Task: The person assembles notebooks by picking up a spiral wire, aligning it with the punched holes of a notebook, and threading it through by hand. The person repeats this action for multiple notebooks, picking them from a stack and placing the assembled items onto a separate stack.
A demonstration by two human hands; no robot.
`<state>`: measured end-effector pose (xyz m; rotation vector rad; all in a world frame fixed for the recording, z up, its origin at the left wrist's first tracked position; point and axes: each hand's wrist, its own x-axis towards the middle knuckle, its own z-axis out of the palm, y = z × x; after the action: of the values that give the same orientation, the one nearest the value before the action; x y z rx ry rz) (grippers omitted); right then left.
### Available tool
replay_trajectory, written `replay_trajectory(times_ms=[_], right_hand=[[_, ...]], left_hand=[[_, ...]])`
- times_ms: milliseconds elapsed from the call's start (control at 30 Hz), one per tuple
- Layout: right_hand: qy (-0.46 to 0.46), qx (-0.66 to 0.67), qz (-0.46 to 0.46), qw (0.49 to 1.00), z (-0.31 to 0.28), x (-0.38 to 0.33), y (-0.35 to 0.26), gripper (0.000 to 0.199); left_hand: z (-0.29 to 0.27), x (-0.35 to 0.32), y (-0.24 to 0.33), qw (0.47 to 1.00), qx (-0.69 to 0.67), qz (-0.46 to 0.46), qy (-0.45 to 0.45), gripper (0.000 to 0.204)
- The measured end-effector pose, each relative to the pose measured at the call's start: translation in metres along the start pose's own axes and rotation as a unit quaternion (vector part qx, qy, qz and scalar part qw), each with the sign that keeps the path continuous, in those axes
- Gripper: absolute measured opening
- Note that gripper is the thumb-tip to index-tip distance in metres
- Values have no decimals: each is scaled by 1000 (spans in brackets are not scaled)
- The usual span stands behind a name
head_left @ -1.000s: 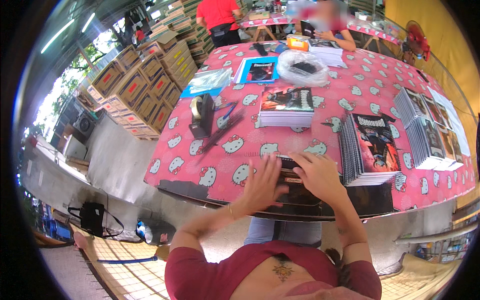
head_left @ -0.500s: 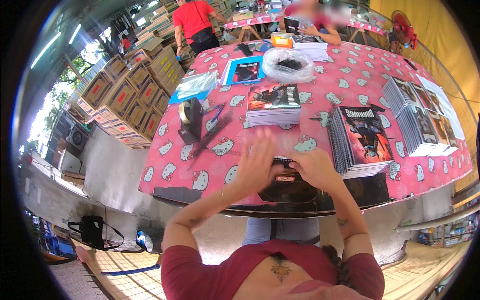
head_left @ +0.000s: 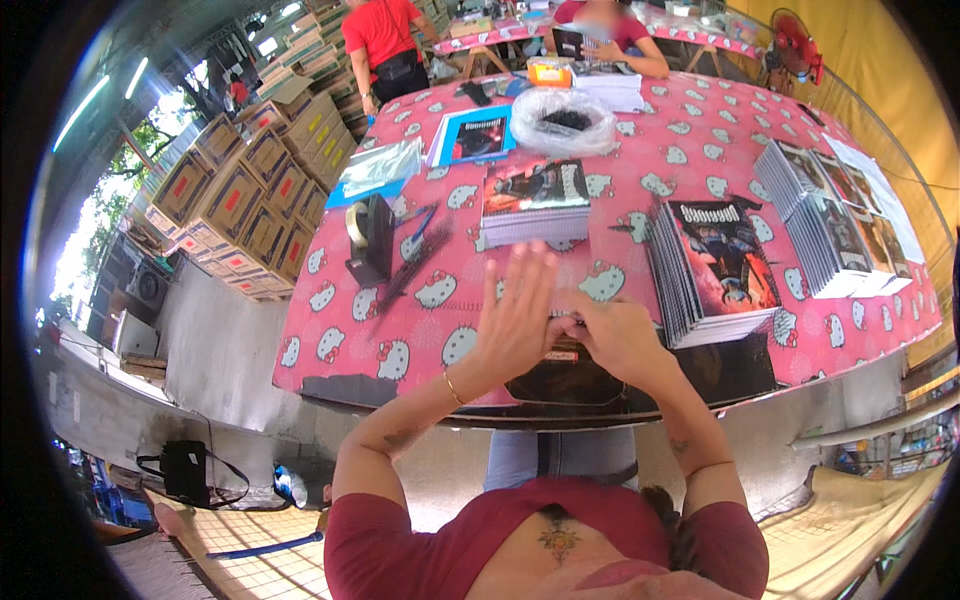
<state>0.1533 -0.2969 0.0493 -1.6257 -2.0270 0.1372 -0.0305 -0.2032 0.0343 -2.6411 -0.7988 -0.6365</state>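
My left hand is held over the near side of the table, its fingers stretched out and side by side. Beside it, my right hand is curled, its fingertips meeting the left thumb; what it grips is hidden. A thin spiral binding coil reaches out to the left from under my left hand. Below both hands lies a dark flat piece with a small red label, at the table's front edge. Just beyond my left fingertips sits a stack of spiral notebooks with red-and-black covers.
On the pink patterned table stand another notebook stack to the right, more stacks farther right, a black tape dispenser at left, and a plastic bag of dark coils. A co-worker sits across, holding a notebook.
My left hand has moved slightly and looks less blurred. My right hand has shifted left and now meets the left thumb. The view has shifted slightly.
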Motion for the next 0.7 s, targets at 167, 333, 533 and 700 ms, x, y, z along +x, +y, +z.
replay_trajectory(times_ms=[167,333,533,700], right_hand=[[160,455,56,874,9,-36,35,50],[102,491,150,852,50,-40,47,21],[148,452,122,871,61,-36,38,24],[94,478,150,861,59,-30,22,24]], left_hand=[[13,-73,39,988,-142,48,36,69],[-21,12,-5,962,-195,45,-185,54],[17,-53,38,991,-106,62,-55,78],[-3,-11,16,997,-28,51,-59,92]])
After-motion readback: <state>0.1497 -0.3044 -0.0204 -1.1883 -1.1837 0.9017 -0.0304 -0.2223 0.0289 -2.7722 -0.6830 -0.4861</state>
